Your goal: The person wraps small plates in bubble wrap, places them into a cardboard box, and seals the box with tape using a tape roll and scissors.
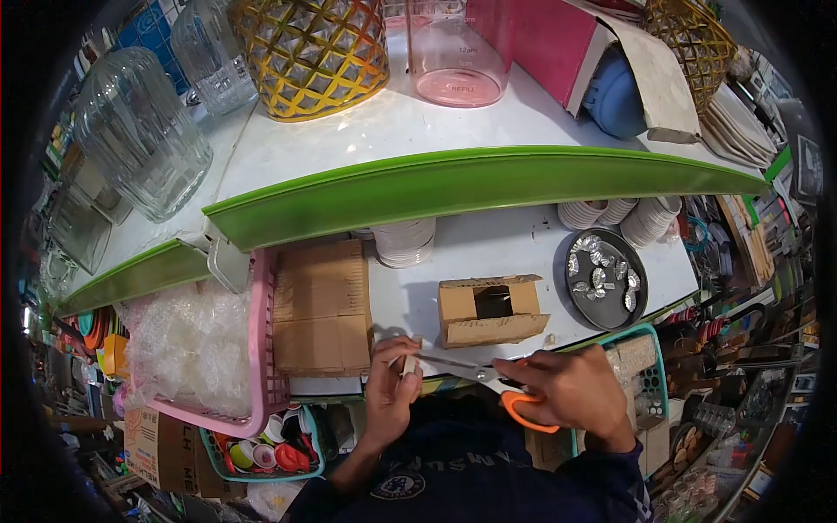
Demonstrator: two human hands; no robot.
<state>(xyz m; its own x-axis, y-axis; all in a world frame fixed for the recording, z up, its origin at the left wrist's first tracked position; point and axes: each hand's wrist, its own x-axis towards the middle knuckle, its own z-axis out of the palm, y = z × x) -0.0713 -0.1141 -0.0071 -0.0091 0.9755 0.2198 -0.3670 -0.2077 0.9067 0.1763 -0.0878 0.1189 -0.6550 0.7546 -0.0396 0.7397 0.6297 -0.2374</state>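
Note:
My right hand grips a pair of scissors with orange and white handles, its blades pointing left. The blade tips reach the fingers of my left hand. Those fingers are closed in a pinch around a small pale piece, too small to name. Just beyond my hands, a small cardboard box lies on the white shelf with an opening in its upper face. To its right is a round dark tray holding several crinkled silver pieces like foil.
A larger cardboard box stands left, beside a pink basket of bubble wrap. Stacked white cups sit behind. The green-edged upper shelf overhangs the work area and carries glass jars. Teal baskets flank me below.

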